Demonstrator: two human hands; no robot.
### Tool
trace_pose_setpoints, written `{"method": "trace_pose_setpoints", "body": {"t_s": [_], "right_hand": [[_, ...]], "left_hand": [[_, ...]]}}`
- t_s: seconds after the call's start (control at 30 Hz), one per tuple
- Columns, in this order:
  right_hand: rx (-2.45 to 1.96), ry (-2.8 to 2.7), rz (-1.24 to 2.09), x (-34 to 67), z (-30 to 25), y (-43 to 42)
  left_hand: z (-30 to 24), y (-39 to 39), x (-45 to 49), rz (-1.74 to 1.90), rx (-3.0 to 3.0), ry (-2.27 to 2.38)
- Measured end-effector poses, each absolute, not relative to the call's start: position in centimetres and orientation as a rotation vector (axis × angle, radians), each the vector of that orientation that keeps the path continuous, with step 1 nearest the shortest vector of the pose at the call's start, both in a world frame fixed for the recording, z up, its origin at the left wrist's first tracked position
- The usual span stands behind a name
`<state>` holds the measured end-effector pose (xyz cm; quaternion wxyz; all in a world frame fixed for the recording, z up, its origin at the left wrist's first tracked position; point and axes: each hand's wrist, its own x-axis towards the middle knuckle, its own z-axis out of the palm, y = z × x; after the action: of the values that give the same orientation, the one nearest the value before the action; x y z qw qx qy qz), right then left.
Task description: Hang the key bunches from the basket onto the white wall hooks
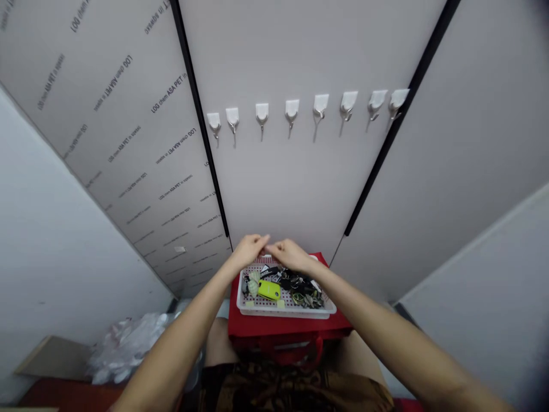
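holding the left hand (251, 252) and the right hand (291, 256) close together above the far rim of a white perforated plastic tray (286, 312), the person has the fingers of both curled downward, their tips meeting or nearly so. both hands look partly closed, but this view does not show whether they pinch anything small between them, or whether they touch the rim.

the tray holds a jumbled heap of keys (298, 283) and key rings, with a lime-green key fob (269, 290) toward the left and a pale green tassel (253, 284) at the left end. it rests on a red bag (257, 323), which sits across the person's bare thighs (218, 343), above brown patterned shorts (291, 389).

straight ahead, beyond the hands, a row of eight white adhesive hooks (291, 109) with metal prongs runs across a pale grey wall panel (274, 57), between two black vertical strips (198, 114). the panel to the left carries rows of dark printed text (141, 143). low on the left, crumpled clear plastic sheeting (124, 349) lies beside a piece of cardboard (54, 357).
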<state>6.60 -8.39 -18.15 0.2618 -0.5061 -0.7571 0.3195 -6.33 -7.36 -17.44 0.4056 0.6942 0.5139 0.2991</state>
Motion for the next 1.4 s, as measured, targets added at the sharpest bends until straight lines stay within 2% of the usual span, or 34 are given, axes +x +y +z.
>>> {"method": "trace_pose_setpoints", "body": {"t_s": [0.07,0.17,0.47,0.57,0.73,0.87,1.03,1.23,1.4], "right_hand": [[-1.525,-2.242,0.673,6.6,-20.4,-9.0],[-1.576,-2.443,0.542,6.4,-22.7,-9.7],[-1.719,-2.550,0.293,5.8,-24.3,-8.6],[-1.737,-2.561,0.220,5.5,-23.9,-8.4],[-1.502,-2.432,0.148,6.0,-20.7,-8.2],[-1.339,-2.354,0.139,6.1,-16.9,-7.8],[-1.093,-2.165,0.317,4.9,-12.9,-7.4],[-0.852,-1.754,0.906,3.0,-8.8,-6.5],[-0.708,-1.649,0.942,0.7,-5.3,-5.4]], "left_hand": [[-19.7,-8.0,-7.4,0.591,1.988,1.479],[-22.2,-9.1,-8.5,0.389,2.174,1.490],[-23.2,-10.7,-8.9,0.308,2.240,1.403],[-23.2,-10.9,-8.9,0.416,2.175,1.383],[-22.7,-10.7,-8.9,0.837,1.973,1.441],[-21.5,-10.6,-7.5,0.924,1.713,1.174],[-17.6,-10.2,-5.5,1.249,1.324,0.857],[-10.7,-8.7,-6.3,1.377,1.220,0.696],[-7.6,-7.1,-8.2,1.385,1.246,0.620]]}}
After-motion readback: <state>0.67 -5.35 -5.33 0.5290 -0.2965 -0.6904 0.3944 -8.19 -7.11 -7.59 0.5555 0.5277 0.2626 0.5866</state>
